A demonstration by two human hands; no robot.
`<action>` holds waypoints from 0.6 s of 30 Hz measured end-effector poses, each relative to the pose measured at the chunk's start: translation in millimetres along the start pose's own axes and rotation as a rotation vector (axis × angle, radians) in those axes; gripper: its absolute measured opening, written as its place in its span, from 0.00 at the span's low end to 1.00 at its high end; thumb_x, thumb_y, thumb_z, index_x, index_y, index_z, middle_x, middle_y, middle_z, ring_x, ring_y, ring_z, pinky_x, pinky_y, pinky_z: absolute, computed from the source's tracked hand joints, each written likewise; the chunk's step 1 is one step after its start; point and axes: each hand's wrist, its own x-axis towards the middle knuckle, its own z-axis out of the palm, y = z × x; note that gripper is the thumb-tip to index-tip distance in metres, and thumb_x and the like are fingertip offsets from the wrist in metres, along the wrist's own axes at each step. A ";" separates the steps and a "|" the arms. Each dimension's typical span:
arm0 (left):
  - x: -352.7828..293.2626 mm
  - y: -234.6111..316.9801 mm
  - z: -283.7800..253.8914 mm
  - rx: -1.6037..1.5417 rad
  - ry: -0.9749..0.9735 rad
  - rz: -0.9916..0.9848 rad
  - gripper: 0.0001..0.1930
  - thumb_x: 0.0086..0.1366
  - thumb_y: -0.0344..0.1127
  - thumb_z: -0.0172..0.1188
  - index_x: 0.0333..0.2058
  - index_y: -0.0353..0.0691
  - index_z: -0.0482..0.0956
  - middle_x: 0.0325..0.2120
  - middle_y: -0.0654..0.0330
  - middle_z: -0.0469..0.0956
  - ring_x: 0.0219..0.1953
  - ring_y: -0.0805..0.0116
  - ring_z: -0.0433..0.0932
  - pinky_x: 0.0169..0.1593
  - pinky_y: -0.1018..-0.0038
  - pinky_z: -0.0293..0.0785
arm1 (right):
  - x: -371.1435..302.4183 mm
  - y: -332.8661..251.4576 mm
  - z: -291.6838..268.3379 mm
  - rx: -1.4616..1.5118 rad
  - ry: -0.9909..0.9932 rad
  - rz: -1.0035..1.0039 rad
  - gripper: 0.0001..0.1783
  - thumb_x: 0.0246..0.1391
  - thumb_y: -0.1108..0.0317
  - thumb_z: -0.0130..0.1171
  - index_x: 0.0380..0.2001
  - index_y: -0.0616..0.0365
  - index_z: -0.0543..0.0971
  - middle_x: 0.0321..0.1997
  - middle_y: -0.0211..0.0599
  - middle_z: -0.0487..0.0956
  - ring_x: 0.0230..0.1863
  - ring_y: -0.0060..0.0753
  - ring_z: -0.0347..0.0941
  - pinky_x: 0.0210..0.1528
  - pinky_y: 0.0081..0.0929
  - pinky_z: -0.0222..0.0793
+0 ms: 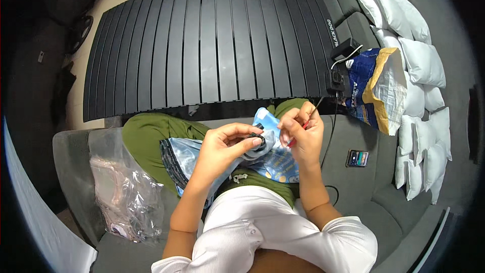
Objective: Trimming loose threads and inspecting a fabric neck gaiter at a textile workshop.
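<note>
The grey sofa carries a phone and a clear plastic bag.

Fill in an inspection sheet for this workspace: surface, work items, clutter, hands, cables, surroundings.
Surface: grey couch under the person; black slatted table in front.
Work items: blue printed material across the lap; dark piece at its bunched part; slim red tool.
Clutter: clear plastic bag at left, contents unclear; phone and blue-and-yellow sack at right.
Hands: left hand pinches the dark piece; right hand holds the tool.
Cables: white cable at a black box; black cable descending onto the couch.
Surroundings: white pillow-like pieces piled at right.
</note>
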 end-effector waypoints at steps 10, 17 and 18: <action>4.5 3.5 -0.7 0.072 0.051 0.111 0.17 0.51 0.22 0.60 0.42 0.31 0.71 0.30 0.60 0.76 0.35 0.77 0.75 0.40 0.82 0.70 | -15.4 3.3 -20.4 -0.438 -0.355 -0.011 0.19 0.41 0.70 0.63 0.35 0.61 0.66 0.13 0.22 0.65 0.13 0.08 0.55 0.15 0.07 0.49; 5.4 -1.0 -3.3 0.158 0.014 0.140 0.19 0.52 0.23 0.60 0.44 0.32 0.69 0.32 0.60 0.76 0.35 0.77 0.75 0.42 0.80 0.69 | -12.9 2.5 1.3 -0.691 -0.298 -0.045 0.08 0.41 0.76 0.62 0.28 0.60 0.76 0.15 0.21 0.69 0.16 0.06 0.56 0.17 0.07 0.48; 5.4 -1.4 -4.7 0.186 0.002 0.133 0.19 0.52 0.23 0.59 0.44 0.32 0.69 0.33 0.60 0.75 0.36 0.77 0.75 0.43 0.80 0.69 | -12.1 3.2 0.8 -0.663 -0.287 -0.064 0.06 0.42 0.76 0.62 0.26 0.60 0.75 0.15 0.21 0.69 0.16 0.06 0.56 0.17 0.08 0.49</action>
